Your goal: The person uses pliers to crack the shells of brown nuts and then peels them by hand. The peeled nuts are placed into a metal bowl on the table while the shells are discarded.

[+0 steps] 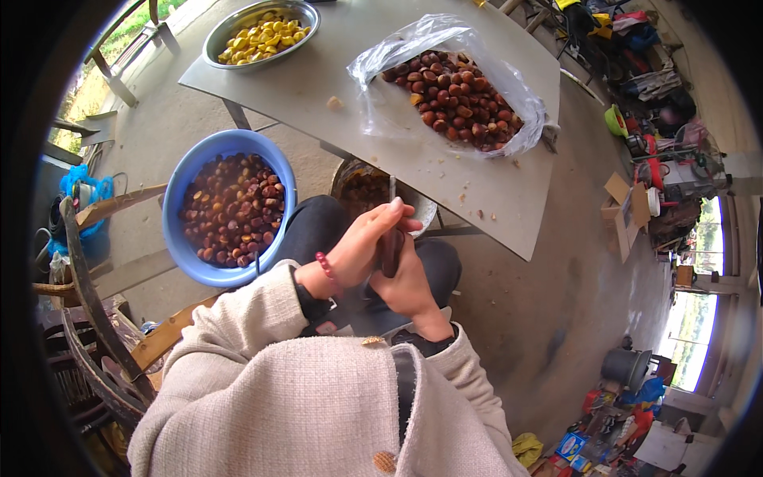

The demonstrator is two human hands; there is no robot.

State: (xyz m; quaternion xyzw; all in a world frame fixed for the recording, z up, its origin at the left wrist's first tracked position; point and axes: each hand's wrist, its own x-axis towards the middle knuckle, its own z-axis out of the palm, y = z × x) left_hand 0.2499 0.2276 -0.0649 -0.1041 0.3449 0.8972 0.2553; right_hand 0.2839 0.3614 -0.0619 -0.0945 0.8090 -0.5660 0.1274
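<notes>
My right hand (408, 286) grips the dark brown handle (391, 253) of a knife-like tool. Its narrow metal blade (393, 187) points away from me, past my fingers. My left hand (351, 250), with a red bead bracelet (325, 268) at the wrist, lies against the tool from the left. Whether anything is inside its fingers is hidden. Both hands are above my lap. Beyond them, partly under the table, a bucket (427, 208) holds brown pieces that look like chestnut shells. To the left, a blue plastic basin (172, 208) is full of chestnuts (235, 208).
A grey table (292, 98) bears a metal bowl (262, 64) of peeled yellow chestnuts (265, 39) and a clear plastic bag (381, 56) of brown chestnuts (459, 95). Crumbs dot its near edge. Wooden chairs (89, 298) stand left; a cardboard box (620, 220) and clutter line the right.
</notes>
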